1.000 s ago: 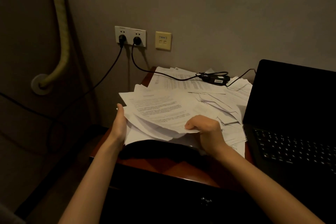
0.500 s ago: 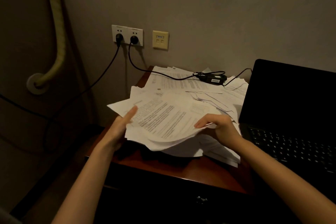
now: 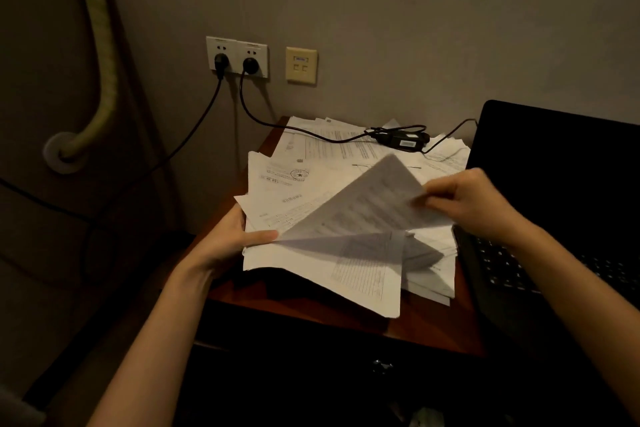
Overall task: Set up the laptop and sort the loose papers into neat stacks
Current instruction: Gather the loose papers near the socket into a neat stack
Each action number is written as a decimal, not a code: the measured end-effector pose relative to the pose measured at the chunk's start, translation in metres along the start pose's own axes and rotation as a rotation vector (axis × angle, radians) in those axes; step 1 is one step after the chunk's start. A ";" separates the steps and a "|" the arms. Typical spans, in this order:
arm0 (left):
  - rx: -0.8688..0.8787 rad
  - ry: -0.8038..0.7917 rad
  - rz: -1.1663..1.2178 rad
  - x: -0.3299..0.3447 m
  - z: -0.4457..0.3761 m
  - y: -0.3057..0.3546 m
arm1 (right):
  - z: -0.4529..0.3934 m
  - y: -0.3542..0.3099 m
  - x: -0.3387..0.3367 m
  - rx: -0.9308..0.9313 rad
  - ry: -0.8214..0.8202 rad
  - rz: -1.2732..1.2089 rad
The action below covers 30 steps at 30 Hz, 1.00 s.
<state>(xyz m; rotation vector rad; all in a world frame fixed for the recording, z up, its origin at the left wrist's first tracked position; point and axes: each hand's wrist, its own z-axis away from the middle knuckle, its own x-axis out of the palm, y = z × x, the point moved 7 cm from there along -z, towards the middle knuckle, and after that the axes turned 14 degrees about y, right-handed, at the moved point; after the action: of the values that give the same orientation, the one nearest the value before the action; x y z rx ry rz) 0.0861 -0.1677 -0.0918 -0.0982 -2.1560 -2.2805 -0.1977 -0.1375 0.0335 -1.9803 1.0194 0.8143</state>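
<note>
A messy pile of loose white papers [image 3: 332, 163] covers a small reddish wooden table [image 3: 346, 319]. My left hand [image 3: 239, 236] grips the pile's near left edge, thumb on top. My right hand [image 3: 474, 204] pinches the right corner of one printed sheet [image 3: 363, 204] and holds it raised and tilted above the pile. An open black laptop [image 3: 554, 184] with a dark screen stands at the right, its keyboard [image 3: 512, 270] below my right wrist.
A black power adapter [image 3: 401, 140] lies on the far papers, its cable running to wall sockets [image 3: 237, 57]. A second cable hangs from the left plug. A padded pipe [image 3: 100, 55] curves down the left wall. A dark drawer front with a knob [image 3: 381, 366] sits below the table.
My right hand has lifted one sheet up and to the right, off the pile. My left hand has shifted to grip the pile's left edge.
</note>
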 end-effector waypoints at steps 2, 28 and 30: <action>-0.020 -0.003 0.020 -0.002 -0.001 -0.001 | 0.003 -0.014 -0.021 -0.075 0.250 -0.018; -0.131 0.165 0.187 -0.011 -0.007 -0.014 | 0.080 -0.132 0.116 -0.325 0.065 0.243; -0.162 0.173 0.211 -0.011 -0.010 -0.015 | 0.083 -0.131 0.117 -0.294 -0.060 0.282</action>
<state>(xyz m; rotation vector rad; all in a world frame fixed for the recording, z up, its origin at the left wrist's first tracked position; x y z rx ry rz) 0.0961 -0.1770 -0.1082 -0.1183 -1.7858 -2.2475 -0.0451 -0.0598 -0.0593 -2.0636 1.2174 1.2303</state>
